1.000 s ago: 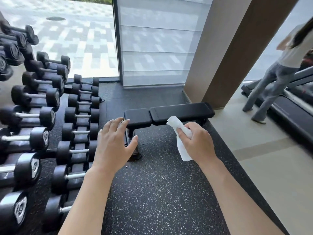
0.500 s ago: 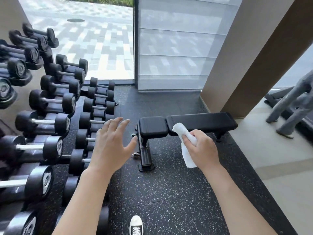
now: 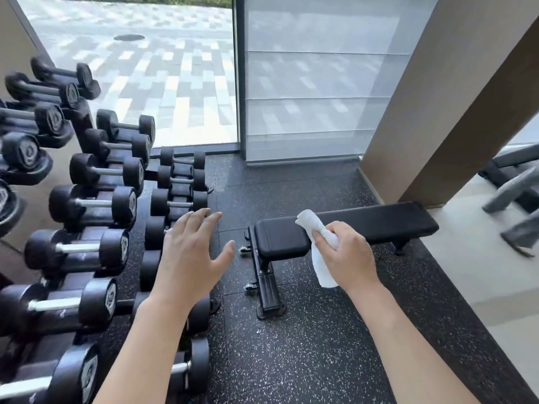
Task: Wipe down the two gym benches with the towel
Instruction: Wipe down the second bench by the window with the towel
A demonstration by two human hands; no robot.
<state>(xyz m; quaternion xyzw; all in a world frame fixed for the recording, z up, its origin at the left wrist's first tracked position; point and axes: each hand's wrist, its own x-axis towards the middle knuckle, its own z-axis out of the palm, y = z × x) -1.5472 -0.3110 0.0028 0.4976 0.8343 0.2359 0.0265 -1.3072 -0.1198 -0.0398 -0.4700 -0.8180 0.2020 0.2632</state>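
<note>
Ahead, one black bench [image 3: 373,221] is standing on the speckled floor [image 3: 306,345], near a column [image 3: 437,112]; only this single bench is showing. One white towel [image 3: 316,237] is hanging from the right hand [image 3: 347,255], whose fingers are curling round it. The left hand [image 3: 189,255] is hovering with fingers spread, holding nothing, beside the dumbbells [image 3: 96,205], which are sitting in several rows, too many and too blurred to count.

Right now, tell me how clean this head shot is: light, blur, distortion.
Head view: strong daylight through the window washes out the paving; wide-angle bending curves the dumbbell rack and pillar; the person's legs at far right smear with motion; bench, towel, left hand and right hand stay fairly sharp.
</note>
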